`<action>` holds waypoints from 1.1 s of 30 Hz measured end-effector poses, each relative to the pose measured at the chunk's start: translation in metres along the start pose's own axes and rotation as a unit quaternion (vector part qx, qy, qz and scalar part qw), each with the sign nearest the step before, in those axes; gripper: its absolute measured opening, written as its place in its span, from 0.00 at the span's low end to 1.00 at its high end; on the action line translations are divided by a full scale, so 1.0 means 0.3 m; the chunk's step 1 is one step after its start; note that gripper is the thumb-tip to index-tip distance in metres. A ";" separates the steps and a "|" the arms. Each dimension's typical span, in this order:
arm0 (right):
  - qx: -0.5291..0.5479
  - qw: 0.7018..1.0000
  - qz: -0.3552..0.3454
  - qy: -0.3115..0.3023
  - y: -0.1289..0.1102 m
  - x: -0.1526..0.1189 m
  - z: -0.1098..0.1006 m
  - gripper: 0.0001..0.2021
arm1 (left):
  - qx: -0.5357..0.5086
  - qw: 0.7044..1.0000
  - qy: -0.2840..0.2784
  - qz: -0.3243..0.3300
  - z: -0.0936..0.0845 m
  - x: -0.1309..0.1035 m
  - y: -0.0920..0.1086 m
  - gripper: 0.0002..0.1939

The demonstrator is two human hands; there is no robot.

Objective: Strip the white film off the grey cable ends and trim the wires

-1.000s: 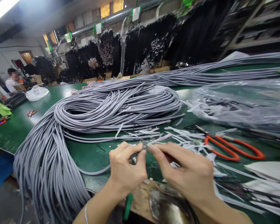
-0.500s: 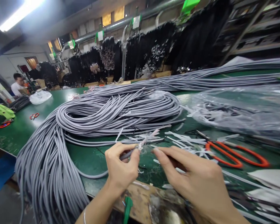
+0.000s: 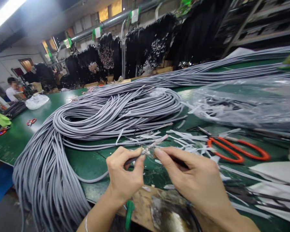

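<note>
My left hand (image 3: 125, 170) grips a grey cable (image 3: 132, 155) between thumb and fingers. The cable's stripped end (image 3: 157, 142) points up and to the right, showing shiny foil or shielding and a pinkish tip. Close to its right, my right hand (image 3: 188, 170) is closed in a pinch beside the shielding; fine strands seem to run toward the fingertips, but what they hold is too small to make out. Behind both hands lies a large coiled bundle of grey cables (image 3: 106, 112). Scissors with orange handles (image 3: 239, 149) rest to the right of my right hand.
White strips (image 3: 188, 141) are scattered behind my right hand. A clear plastic bag (image 3: 251, 103) lies at the right. Dark-handled tools (image 3: 268, 198) rest at the lower right. Grey cables hang over the table's (image 3: 16, 132) front edge. A person (image 3: 12, 90) sits far left.
My right hand has come closer to the cable's stripped end, narrowing the gap between the hands. The view has shifted slightly, so the scene sits a little further left and up.
</note>
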State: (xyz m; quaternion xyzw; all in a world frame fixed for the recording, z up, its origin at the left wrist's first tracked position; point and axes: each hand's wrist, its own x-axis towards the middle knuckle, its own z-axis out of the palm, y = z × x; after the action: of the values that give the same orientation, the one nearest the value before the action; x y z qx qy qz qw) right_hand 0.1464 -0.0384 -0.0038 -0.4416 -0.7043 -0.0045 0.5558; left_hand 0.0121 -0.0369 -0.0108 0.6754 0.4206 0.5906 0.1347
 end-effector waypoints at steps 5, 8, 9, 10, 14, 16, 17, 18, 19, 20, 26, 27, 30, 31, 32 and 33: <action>-0.067 0.994 -0.076 0.034 -0.015 -0.009 -0.003 0.10 | 0.022 1.000 0.000 0.011 0.003 -0.006 0.010 0.07; -0.107 0.981 -0.156 0.049 -0.017 -0.014 0.000 0.08 | 0.023 0.999 -0.005 -0.029 -0.001 0.000 0.012 0.07; -0.109 0.979 -0.165 0.043 -0.016 -0.014 0.001 0.08 | 0.022 0.999 -0.008 -0.039 -0.002 0.004 0.011 0.07; -0.107 0.980 -0.162 0.035 -0.015 -0.012 0.002 0.09 | 0.018 0.999 -0.012 -0.049 -0.004 0.007 0.009 0.07; -0.069 0.992 -0.104 -0.009 -0.011 0.003 0.000 0.12 | -0.008 0.996 -0.025 -0.088 -0.010 0.012 0.000 0.07; -0.054 0.994 -0.088 -0.021 -0.010 0.011 -0.003 0.13 | -0.023 0.993 -0.029 -0.108 -0.011 0.010 -0.001 0.08; -0.048 0.995 -0.084 -0.028 -0.010 0.015 -0.004 0.14 | -0.030 0.992 -0.031 -0.115 -0.012 0.008 0.000 0.08; -0.043 0.995 -0.082 -0.033 -0.011 0.017 -0.006 0.15 | -0.035 0.992 -0.032 -0.119 -0.012 0.007 0.001 0.08; -0.038 0.995 -0.080 -0.036 -0.012 0.018 -0.006 0.15 | -0.040 0.991 -0.033 -0.122 -0.012 0.006 0.002 0.08; -0.033 0.996 -0.077 -0.038 -0.013 0.017 -0.007 0.16 | -0.045 0.991 -0.034 -0.123 -0.012 0.005 0.003 0.08; 0.019 0.998 -0.034 -0.049 -0.010 0.016 -0.006 0.16 | -0.055 0.990 -0.044 -0.119 -0.010 0.006 0.009 0.07; 0.032 0.998 -0.022 -0.054 -0.008 0.019 -0.006 0.16 | -0.051 0.991 -0.046 -0.116 -0.010 0.005 0.010 0.07; 0.055 0.997 0.003 -0.060 -0.005 0.021 -0.002 0.15 | -0.026 0.994 -0.049 -0.092 -0.009 0.001 0.010 0.07; 0.049 0.998 -0.005 -0.050 -0.009 0.015 0.002 0.15 | -0.017 0.995 -0.050 -0.084 -0.007 0.000 0.009 0.07; 0.038 0.998 -0.029 -0.037 -0.015 0.003 0.008 0.14 | -0.007 0.995 -0.051 -0.080 -0.004 0.001 0.007 0.07; 0.020 0.998 -0.054 -0.022 -0.025 -0.013 0.015 0.13 | 0.006 0.995 -0.051 -0.083 0.000 0.003 0.004 0.07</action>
State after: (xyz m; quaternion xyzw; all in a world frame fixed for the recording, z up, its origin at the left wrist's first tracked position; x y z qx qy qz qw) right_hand 0.1381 -0.0433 -0.0051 -0.3917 -0.7392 -0.0110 0.5478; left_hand 0.0125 -0.0371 -0.0095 0.6684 0.4712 0.5396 0.2000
